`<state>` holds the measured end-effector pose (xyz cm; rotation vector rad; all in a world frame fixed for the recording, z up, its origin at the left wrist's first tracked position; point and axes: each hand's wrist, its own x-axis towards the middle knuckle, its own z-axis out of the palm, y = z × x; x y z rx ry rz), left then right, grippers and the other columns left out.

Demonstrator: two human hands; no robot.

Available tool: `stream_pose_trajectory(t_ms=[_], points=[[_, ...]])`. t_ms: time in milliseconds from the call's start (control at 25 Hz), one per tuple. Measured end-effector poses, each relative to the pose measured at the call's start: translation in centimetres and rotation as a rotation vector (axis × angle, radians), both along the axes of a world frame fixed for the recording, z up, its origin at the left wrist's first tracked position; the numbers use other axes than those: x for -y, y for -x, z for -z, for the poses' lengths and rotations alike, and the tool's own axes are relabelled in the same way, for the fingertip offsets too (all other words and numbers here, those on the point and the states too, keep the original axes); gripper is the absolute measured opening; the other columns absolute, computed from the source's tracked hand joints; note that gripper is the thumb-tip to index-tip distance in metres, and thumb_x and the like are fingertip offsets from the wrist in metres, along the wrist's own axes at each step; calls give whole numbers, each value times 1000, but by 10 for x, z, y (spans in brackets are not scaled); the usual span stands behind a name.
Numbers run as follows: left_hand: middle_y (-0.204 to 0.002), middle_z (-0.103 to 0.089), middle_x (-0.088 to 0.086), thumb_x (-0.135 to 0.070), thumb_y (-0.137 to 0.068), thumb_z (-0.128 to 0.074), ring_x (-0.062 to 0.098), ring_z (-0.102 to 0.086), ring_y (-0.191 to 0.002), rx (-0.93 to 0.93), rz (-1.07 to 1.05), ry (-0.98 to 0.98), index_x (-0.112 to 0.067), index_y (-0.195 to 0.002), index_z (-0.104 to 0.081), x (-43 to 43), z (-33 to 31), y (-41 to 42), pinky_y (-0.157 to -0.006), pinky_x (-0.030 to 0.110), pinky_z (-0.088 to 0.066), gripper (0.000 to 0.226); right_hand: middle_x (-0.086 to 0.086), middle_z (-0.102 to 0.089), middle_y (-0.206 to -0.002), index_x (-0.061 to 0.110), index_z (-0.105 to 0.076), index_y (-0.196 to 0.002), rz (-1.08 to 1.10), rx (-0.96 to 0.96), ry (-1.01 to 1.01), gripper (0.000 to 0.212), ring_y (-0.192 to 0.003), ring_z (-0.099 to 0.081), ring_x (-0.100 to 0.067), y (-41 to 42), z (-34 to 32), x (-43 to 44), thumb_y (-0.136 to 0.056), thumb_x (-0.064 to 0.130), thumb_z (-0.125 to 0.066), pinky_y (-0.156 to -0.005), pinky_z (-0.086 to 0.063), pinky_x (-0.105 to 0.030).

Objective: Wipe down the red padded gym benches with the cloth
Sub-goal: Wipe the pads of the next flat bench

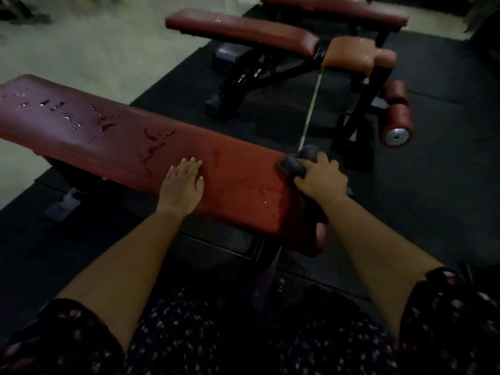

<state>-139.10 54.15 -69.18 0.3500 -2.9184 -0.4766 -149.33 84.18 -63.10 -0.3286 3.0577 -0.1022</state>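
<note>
Head view centres on the dark grey cloth (294,161), bunched at the right end of the nearest bench (130,136), right of the frame's middle. The right hand (323,177) grips it, fingers curled over the wad and pressing it onto the pad's far corner; a tail of cloth hangs down the end of the pad under the wrist. The left hand (181,182) lies flat on the red pad at centre frame, fingers straight and close together, holding nothing, apparently bracing.

Between the two hands the pad looks smeared and only lightly wet. Toward the left of the frame, beads and streaks of liquid (67,119) sit on the surface, so I judge this bench barely begun: the right end is being worked and most of its length is left.

In the upper middle a second bench (243,32) shows a few wet spots, as does its paler seat pad (349,54), and a third bench (332,8) runs along the top edge. Both look unwiped, though blur makes that uncertain. Red foam rollers (397,115) stand at right on the black floor mat (438,180).
</note>
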Motion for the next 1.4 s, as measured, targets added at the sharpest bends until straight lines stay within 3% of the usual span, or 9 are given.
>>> stream_pose_trajectory(t_ms=[80, 200, 480, 600, 760, 960, 1160, 1320, 1400], points=[[-160, -28, 8, -26, -103, -36, 25, -18, -150, 50, 9, 3, -14, -151, -35, -3, -12, -4, -123, 42, -5, 49, -4, -33, -144, 43, -44, -139, -4, 40, 14, 52, -126, -38, -36, -28, -3, -8, -89, 46, -54, -92, -46, -54], [-156, -35, 8, -28, -103, -37, 25, -25, -147, -24, -2, 66, -16, -147, -42, -11, -25, -4, -123, 45, -4, 46, -3, -30, -148, 43, -42, -142, -49, 46, 38, 55, -125, -38, -36, -68, -1, -22, -89, 44, -56, -91, -49, -51], [-149, -48, 3, -29, -101, -40, 25, -34, -143, -147, -145, -1, -21, -141, -52, -41, -1, 7, -121, 50, -4, 42, -3, -22, -154, 46, -31, -147, -164, 12, -23, 60, -122, -38, -34, -134, 7, -43, -92, 40, -54, -85, -53, -44], [-141, -55, 5, -23, -98, -48, 29, -41, -138, -222, -134, 8, -19, -134, -59, -38, 8, 5, -119, 52, -12, 38, -8, -24, -154, 50, -32, -146, -211, -16, -65, 59, -122, -38, -38, -141, 15, -37, -91, 52, -54, -79, -54, -46], [-137, -59, 8, -19, -94, -52, 32, -45, -134, -255, -135, 11, -17, -129, -62, -37, 10, 8, -117, 52, -18, 37, -7, -18, -160, 54, -34, -143, -161, -51, -56, 59, -126, -34, -42, -122, 22, -32, -87, 69, -47, -86, -51, -51], [-137, -58, 8, -17, -93, -54, 32, -44, -134, -282, -131, 15, -17, -129, -62, -36, 11, 8, -117, 52, -19, 37, -6, -19, -158, 49, -36, -144, 53, 48, 129, 59, -128, -35, -43, -57, 16, -35, -89, 61, -53, -100, -43, -49], [-136, -59, 6, -23, -91, -46, 30, -45, -134, -304, -153, 18, -18, -128, -63, -36, 15, 8, -116, 51, -19, 41, -8, -30, -150, 47, -40, -143, 147, 64, 156, 56, -129, -38, -39, 24, 14, -35, -90, 58, -56, -103, -41, -50], [-136, -59, 3, -29, -88, -40, 28, -44, -135, -298, -156, 15, -21, -128, -63, -37, 16, 10, -117, 49, -19, 47, -10, -45, -132, 46, -44, -140, 4, 23, 36, 49, -119, -48, -36, 50, 3, -6, -92, 54, -53, -92, -46, -45], [-136, -59, 3, -29, -88, -38, 28, -44, -135, -285, -157, 21, -21, -128, -63, -36, 15, 8, -117, 48, -18, 48, -8, -44, -135, 46, -45, -139, -101, -32, -17, 47, -117, -48, -34, 35, 1, 7, -93, 53, -53, -89, -47, -44]])
